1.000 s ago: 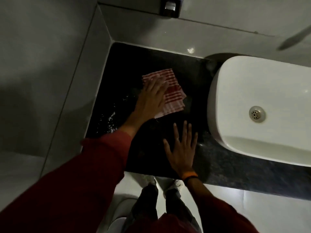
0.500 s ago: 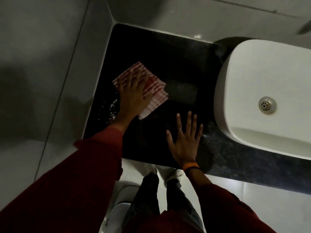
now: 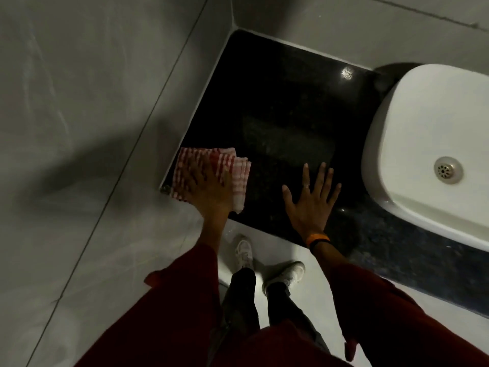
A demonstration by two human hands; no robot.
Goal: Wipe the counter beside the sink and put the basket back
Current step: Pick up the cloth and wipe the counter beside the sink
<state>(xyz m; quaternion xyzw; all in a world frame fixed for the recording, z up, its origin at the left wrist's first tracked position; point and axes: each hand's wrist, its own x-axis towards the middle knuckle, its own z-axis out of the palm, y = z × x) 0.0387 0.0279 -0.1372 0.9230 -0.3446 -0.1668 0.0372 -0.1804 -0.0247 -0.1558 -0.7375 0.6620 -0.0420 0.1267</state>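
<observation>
The folded red-and-white striped cloth (image 3: 211, 176) lies at the front left corner of the black counter (image 3: 277, 107), its left edge against the grey tiled wall (image 3: 92, 102) and its near edge reaching the counter's front lip. The left hand (image 3: 209, 192) lies flat on top of the cloth, palm down, fingers stretched forward and only slightly apart, pressing it to the stone; they look blurred. The right hand (image 3: 312, 200) rests palm down on the bare counter near the front edge, between the cloth and the white sink (image 3: 412, 123), apart from both, its fingers fanned wide. A ring shows on one finger and an orange band (image 3: 317, 238) with a dark one circles the wrist. Both arms wear dark red sleeves (image 3: 164, 308). The sink sits to the right, with a metal drain (image 3: 448, 170) in its bowl. Below the counter edge, white shoes (image 3: 267, 263) stand on the pale floor.
</observation>
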